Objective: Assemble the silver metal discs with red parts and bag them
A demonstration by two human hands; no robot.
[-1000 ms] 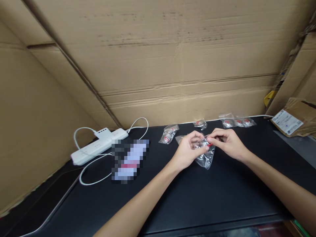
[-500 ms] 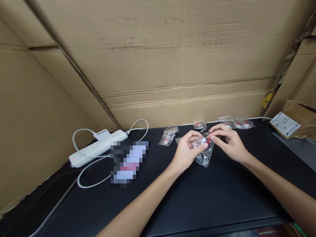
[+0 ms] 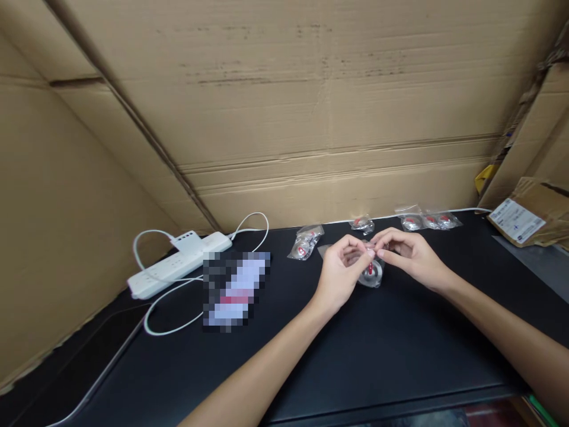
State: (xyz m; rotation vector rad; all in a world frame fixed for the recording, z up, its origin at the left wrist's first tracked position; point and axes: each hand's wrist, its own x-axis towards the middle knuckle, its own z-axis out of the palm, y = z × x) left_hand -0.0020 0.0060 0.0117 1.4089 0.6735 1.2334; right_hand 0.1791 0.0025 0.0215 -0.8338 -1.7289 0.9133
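A clear plastic bag [image 3: 376,281] with a round silvery metal piece and a red part inside hangs below my fingers, over the black table. My left hand [image 3: 344,267] pinches the bag's upper edge between thumb and fingers. Close beside it, my right hand [image 3: 402,254] pinches the same edge, the fingertips of both hands nearly meeting. Part of the bag lies hidden behind my left fingers. Just behind my hands is another bagged round piece [image 3: 362,223], and to the left sits a further bagged piece [image 3: 304,243] with red on it.
Several more bagged pieces [image 3: 430,222] lie along the cardboard wall [image 3: 329,118]. On the left of the black table [image 3: 284,350] are a white power strip [image 3: 178,267], a looped white cable [image 3: 153,323] and a blurred-out item [image 3: 237,290]. A labelled brown package [image 3: 524,213] stands at right.
The bag has turned in my hands, so the round piece now hangs below my fingers. My right fingers have closed in on the bag's top edge beside my left ones.
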